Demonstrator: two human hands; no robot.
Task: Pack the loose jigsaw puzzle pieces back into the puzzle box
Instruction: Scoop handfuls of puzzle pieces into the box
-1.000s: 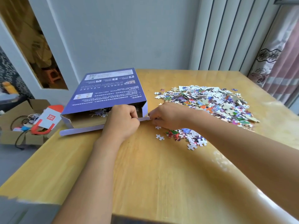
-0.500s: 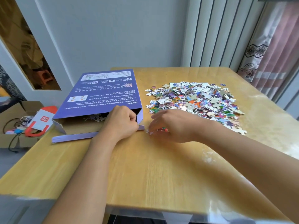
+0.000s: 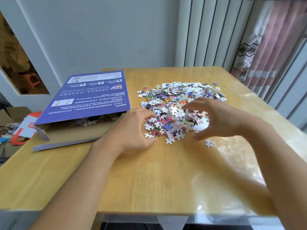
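Nearest, my two forearms reach over the wooden worktop [image 3: 149,180]. My left hand [image 3: 132,130] rests at the near-left edge of the heap of loose puzzle pieces [image 3: 176,112], fingers [image 3: 146,116] loosely curled, apart, clamped on nothing; whether their tips touch the pieces I cannot tell. My right hand [image 3: 216,120], blurred, hovers at the heap's near-right edge, fingers spread and curved, thumb low, holding nothing that I can make out. The two hands bracket the near part of the heap. One stray piece [image 3: 208,142] lies just apart, near my right thumb.

To the left lies the puzzle box [image 3: 93,97], flat on the worktop, purple printed face up, its near end open with the flap [image 3: 66,143] folded down. Inside the opening, a few pieces [image 3: 86,122] show against the brown interior; how full the box is stays hidden.

Farther on, the heap spreads toward the worktop's far edge. Off the worktop at left, an open cardboard carton [image 3: 10,113] holds cables and a red-and-white item [image 3: 27,128].
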